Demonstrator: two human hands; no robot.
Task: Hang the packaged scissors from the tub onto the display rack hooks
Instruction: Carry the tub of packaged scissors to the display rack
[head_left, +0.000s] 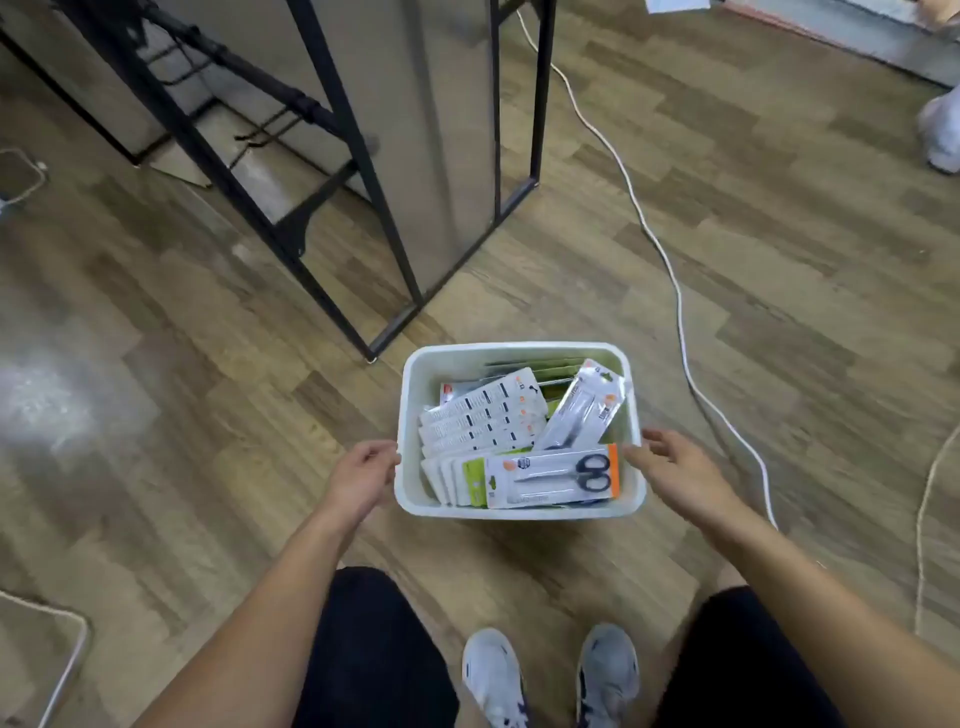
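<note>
The left hand (363, 475) is placed against the left wall of the tub (410, 415), just below the rim; its grip is narrow, with the fingers curled at the rim edge, and whether the rim is actually clasped cannot be told. The right hand (670, 467) is held at the tub's right rim with the grip wide, fingers spread and nothing held.

The white tub is located at lower centre of the frame, on the wood-pattern floor (779, 260). Packaged scissors (553, 475) are stacked inside it: 1 pack with black handles lies flat on top at the near side, 1 pack (582, 408) leans against the right wall, and a fanned row of white-backed packs (483, 415) fills the left side.

The black display rack (384, 197) stands at upper centre-left, its nearest foot just beyond the tub's far left corner. A white cable (675, 291) runs across the floor at the right. 2 grey shoes (493, 675) are seen at the bottom edge.
</note>
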